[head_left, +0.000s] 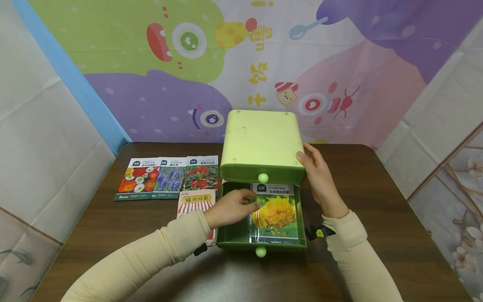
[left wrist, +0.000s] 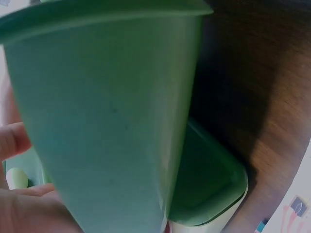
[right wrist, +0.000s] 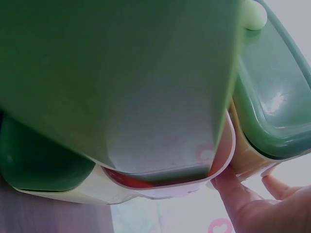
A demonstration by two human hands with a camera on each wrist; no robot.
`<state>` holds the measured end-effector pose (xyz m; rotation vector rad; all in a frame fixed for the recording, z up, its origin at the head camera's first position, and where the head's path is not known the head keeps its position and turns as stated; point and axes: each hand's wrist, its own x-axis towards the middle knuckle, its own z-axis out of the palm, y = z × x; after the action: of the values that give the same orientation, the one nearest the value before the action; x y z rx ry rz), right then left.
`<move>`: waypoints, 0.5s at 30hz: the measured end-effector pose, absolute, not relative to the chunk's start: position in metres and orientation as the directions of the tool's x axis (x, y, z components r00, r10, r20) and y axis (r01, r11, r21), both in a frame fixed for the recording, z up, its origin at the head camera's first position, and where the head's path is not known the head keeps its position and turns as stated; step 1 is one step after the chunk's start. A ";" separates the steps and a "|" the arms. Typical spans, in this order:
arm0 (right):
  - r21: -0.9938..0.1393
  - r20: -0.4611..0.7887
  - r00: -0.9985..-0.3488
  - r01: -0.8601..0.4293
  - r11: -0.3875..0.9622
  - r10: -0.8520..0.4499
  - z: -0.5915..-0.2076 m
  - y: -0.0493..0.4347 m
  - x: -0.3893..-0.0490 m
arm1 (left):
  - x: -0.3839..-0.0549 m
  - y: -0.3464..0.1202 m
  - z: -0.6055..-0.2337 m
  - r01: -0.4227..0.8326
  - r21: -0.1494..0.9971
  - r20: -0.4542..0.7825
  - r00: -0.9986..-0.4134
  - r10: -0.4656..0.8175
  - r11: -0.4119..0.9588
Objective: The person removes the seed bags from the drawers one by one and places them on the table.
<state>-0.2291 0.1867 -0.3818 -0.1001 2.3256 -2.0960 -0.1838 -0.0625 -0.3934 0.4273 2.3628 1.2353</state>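
Observation:
A pale-green box with green drawers (head_left: pixel 262 138) stands on the table, one drawer (head_left: pixel 234 235) pulled out below the top one. In its right side lies a seed packet (head_left: pixel 277 214) with a yellow flower. My left hand (head_left: pixel 232 207) is over the drawer's left part, thumb and fingers apart, fingertips at the packet's left edge. My right hand (head_left: pixel 318 176) rests against the box's right side, its thumb at the top's front corner. In the right wrist view, its fingers (right wrist: pixel 235 194) touch the box's side wall.
Three flower seed packets (head_left: pixel 137 178) overlap in a row left of the box. A pink packet with a striped awning (head_left: pixel 196 201) lies closer in, partly under the left arm. A round knob (head_left: pixel 260 251) juts from the pulled-out drawer. A printed cloth (head_left: pixel 158 96) hangs behind the table.

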 end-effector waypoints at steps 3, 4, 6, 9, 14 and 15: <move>-0.994 0.037 -0.998 -0.042 0.102 -0.054 -0.381 0.187 -0.229 | -0.184 -0.063 -0.393 0.025 0.859 -0.237 -0.866 0.441 0.511; -0.994 0.037 -0.998 -0.042 0.103 -0.055 -0.381 0.187 -0.229 | -0.183 -0.063 -0.392 0.010 0.867 -0.239 -0.869 0.433 0.498; -0.994 0.036 -0.998 -0.042 0.103 -0.055 -0.382 0.187 -0.229 | -0.183 -0.062 -0.392 -0.012 0.877 -0.241 -0.875 0.419 0.480; -0.994 0.033 -0.998 -0.039 0.104 -0.054 -0.382 0.187 -0.229 | -0.184 -0.061 -0.391 -0.045 0.893 -0.251 -0.876 0.413 0.447; -0.994 0.035 -0.998 -0.040 0.100 -0.049 -0.382 0.187 -0.229 | -0.184 -0.060 -0.393 -0.151 0.916 -0.313 -0.848 0.429 0.371; -0.994 0.038 -0.998 -0.042 0.099 -0.049 -0.382 0.187 -0.229 | -0.185 -0.061 -0.394 -0.170 0.918 -0.325 -0.842 0.431 0.359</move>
<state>-0.2291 0.1866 -0.3821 -0.0971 2.3252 -2.1025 -0.1845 -0.0605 -0.3937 0.2259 2.1019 1.5096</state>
